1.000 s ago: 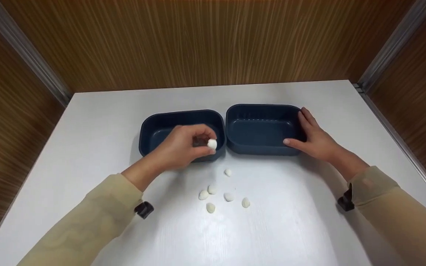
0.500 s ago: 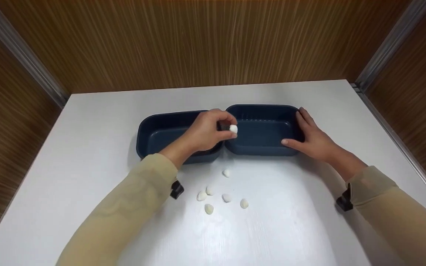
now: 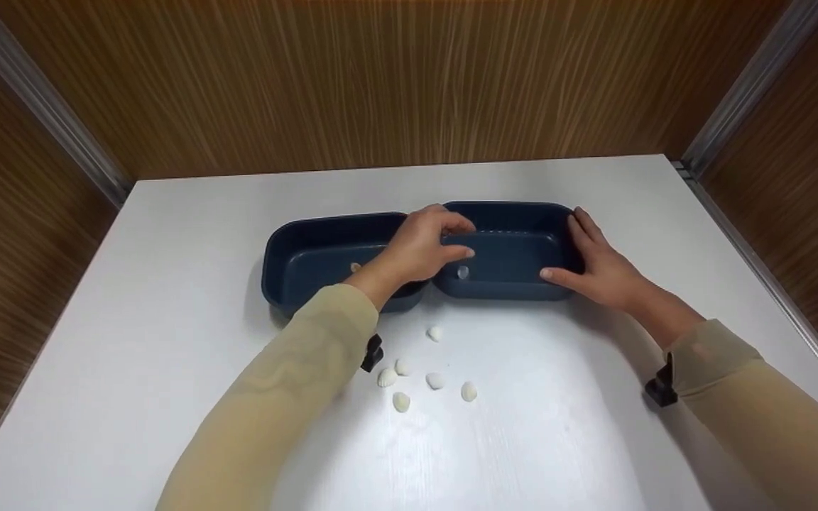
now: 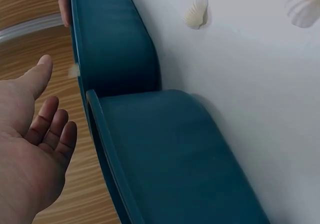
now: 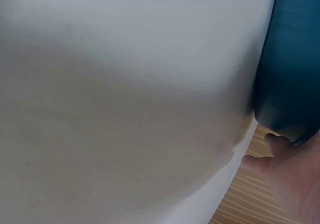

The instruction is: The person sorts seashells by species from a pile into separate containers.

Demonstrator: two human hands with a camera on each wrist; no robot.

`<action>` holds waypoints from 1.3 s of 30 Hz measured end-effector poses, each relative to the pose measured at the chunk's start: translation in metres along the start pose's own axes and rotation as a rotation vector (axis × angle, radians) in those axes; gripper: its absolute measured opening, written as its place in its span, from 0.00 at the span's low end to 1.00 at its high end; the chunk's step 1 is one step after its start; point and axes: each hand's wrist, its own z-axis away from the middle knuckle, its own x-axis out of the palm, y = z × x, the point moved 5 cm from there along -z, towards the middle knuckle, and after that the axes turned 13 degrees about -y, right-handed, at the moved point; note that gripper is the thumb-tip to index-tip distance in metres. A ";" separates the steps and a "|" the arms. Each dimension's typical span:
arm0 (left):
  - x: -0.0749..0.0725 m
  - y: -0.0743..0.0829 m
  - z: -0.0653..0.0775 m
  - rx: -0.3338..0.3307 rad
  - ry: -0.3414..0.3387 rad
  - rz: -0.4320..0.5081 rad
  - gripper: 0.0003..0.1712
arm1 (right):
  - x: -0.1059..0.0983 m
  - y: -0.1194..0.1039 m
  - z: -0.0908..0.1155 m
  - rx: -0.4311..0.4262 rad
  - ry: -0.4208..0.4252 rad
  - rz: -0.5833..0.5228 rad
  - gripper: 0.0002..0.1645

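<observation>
My left hand (image 3: 423,245) is above the two dark blue boxes where they meet, thumb and fingers apart with nothing between them. Just below the thumb, a small white shell (image 3: 463,272) shows against the inside of the right box (image 3: 505,289); it is blurred in the left wrist view. My right hand (image 3: 608,273) rests on the right end of that box, fingers fairly straight along the side and thumb over the front rim. In the left box (image 3: 277,270) lies a brownish shell (image 3: 356,267), partly hidden by my left wrist.
Several pale shells lie loose on the white table in front of the boxes, the nearest shell (image 3: 434,333) just below the gap between them. Wood-grain panels (image 3: 409,85) enclose the back and sides.
My left hand has moved right from over the left box to the right box's left end. Its thumb and fingers have parted and the white shell has dropped from them. The right hand stays put.
</observation>
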 end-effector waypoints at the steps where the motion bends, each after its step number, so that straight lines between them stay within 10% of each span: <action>1: 0.000 0.001 0.001 0.001 0.000 -0.002 0.22 | 0.000 -0.001 0.000 0.002 -0.003 0.001 0.68; 24: -0.019 0.016 0.062 0.142 0.090 0.087 0.18 | -0.005 0.003 -0.006 0.004 -0.028 0.000 0.69; 39: 0.001 -0.013 0.118 0.113 0.013 0.104 0.15 | -0.009 -0.002 -0.004 -0.030 -0.034 0.009 0.68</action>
